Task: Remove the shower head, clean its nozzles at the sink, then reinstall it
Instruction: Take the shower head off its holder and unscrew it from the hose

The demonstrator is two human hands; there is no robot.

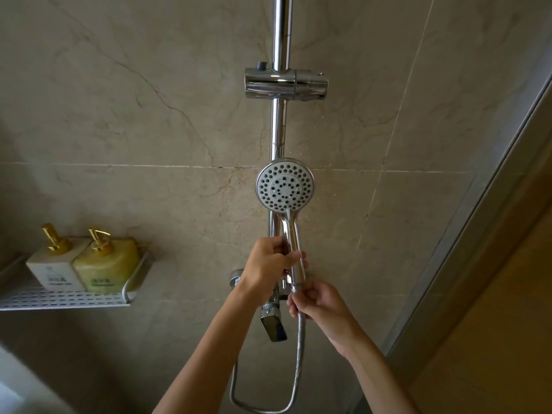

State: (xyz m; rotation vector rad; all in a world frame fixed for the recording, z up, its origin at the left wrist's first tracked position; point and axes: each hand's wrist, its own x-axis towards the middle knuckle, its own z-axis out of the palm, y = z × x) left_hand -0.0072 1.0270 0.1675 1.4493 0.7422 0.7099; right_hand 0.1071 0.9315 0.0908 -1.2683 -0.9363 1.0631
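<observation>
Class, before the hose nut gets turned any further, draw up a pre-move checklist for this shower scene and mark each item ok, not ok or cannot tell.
1. Shower head out of the slider bracket: ok, the bracket is empty.
2. Left hand grips the handle to steady it: ok.
3. Right hand pinches the hose nut at the handle's base: ok.
4. Nut already loosened: cannot tell.
5. Hose hangs free in a loop, not snagged: ok.
6. Water shut off: cannot tell; nothing sprays from the nozzles.
</observation>
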